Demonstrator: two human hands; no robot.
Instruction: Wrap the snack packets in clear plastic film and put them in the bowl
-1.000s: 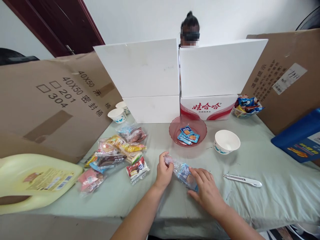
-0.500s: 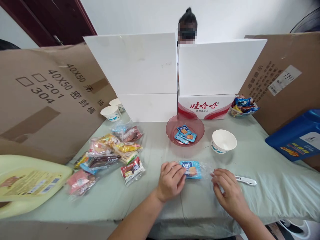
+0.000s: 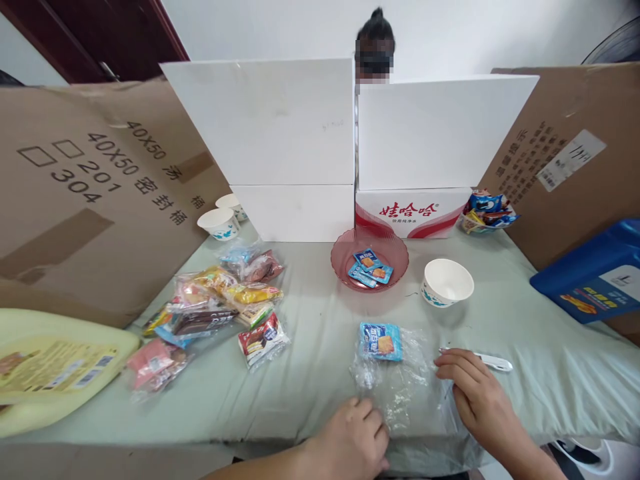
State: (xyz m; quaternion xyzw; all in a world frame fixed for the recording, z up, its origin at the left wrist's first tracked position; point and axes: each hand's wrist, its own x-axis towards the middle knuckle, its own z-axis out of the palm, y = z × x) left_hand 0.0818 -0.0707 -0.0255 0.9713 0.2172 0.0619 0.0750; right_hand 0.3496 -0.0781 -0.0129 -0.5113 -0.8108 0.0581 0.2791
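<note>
At table edge (image 3: 280,427): hands (bag (image 3: 395,380) between)

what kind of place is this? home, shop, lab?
Probably an ordinary room turned into a makeshift sorting station, not a shop or lab. A cloth-covered table is screened off by flattened cardboard boxes and white boards, with bagged snacks piled on it; a wooden door stands behind.

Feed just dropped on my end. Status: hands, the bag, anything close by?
Left hand on clear bag, near edge. Right hand open beside it, touching white knife. Blue packet inside bag. Paper bowl beyond, apart.
</note>
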